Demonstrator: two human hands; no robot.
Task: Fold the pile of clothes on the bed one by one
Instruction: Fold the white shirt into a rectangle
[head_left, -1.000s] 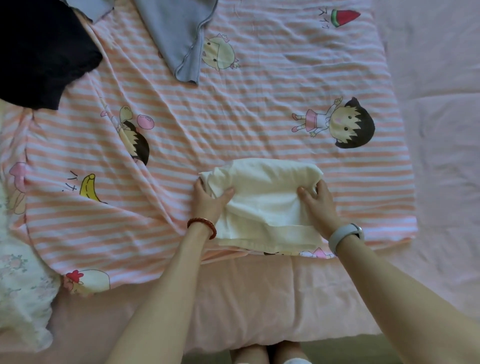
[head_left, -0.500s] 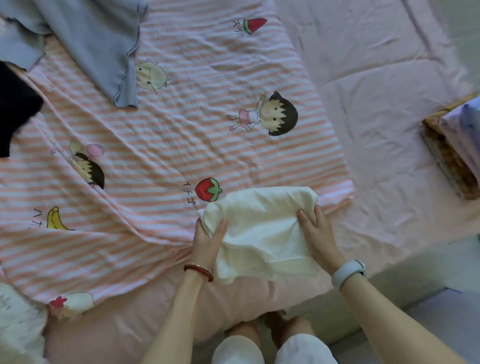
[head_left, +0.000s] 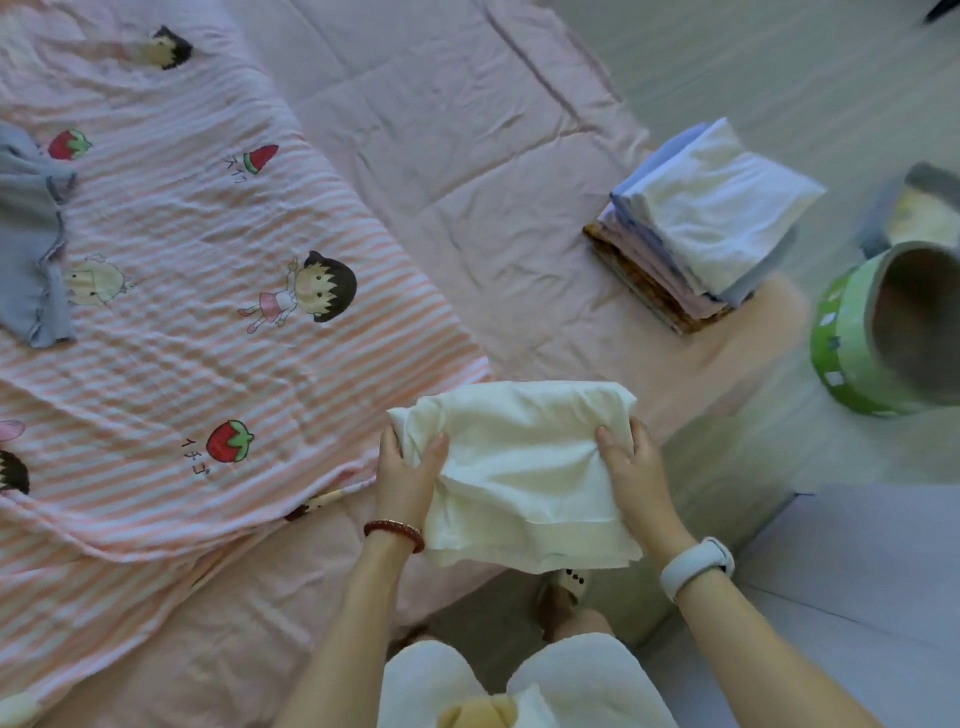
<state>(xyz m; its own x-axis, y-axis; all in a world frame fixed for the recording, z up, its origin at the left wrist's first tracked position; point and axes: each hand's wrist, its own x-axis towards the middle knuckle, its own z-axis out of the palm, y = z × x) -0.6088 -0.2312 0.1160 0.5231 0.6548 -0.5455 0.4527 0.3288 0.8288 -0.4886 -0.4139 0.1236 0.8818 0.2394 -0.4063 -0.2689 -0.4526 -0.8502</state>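
While you are standing at the bed's near corner, the entries are reading as follows.

Left hand (head_left: 410, 470): you are gripping the left edge of the folded cream garment (head_left: 524, 467), thumb lying on top, fingers wrapping under.
Right hand (head_left: 636, 467): you are pinching the garment's right edge, thumb pressing into the cloth, fingers curling round the side.
Cream garment: it is hanging between your hands over the corner of the bed (head_left: 441, 156); whether it is touching the cover cannot be told.
Folded stack (head_left: 701, 223): it is sitting on the bed's far right edge, a pale blue-white piece lying on top, lilac and patterned brown layers showing beneath.
Striped blanket (head_left: 208, 338): it is covering the bed's left part, cartoon figures and strawberries printed on it.
Grey-blue garment (head_left: 31, 249): it is lying unfolded on the blanket at the left edge.
Green round container (head_left: 852, 343): it is standing on the floor right of the bed, mouth open; its inside is looking dark and blurred, so contents cannot be told.
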